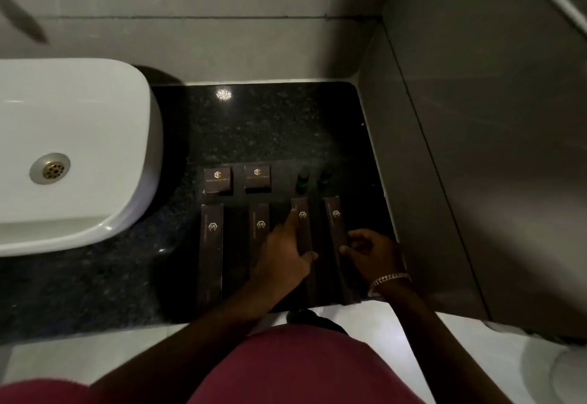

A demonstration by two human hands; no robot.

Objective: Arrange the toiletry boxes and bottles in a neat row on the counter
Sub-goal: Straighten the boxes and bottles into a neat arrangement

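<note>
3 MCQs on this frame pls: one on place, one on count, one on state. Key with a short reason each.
1. Where is the sink relative to the boxes?
A. To their left
B. To their right
C. Behind them, against the wall

2. How many long boxes lie on the counter?
A. Two
B. Four
C. Six

3. What is the left hand doing?
A. Resting on the sink rim
B. Holding a bottle in the air
C. Touching the third long box

Key:
1. A: the white basin sits at the left of the dark counter.
2. B: four long boxes lie side by side, in front of two small square boxes and two small bottles.
3. C: its fingers lie along that box, counted from the left; the right hand is at the fourth long box.
</note>
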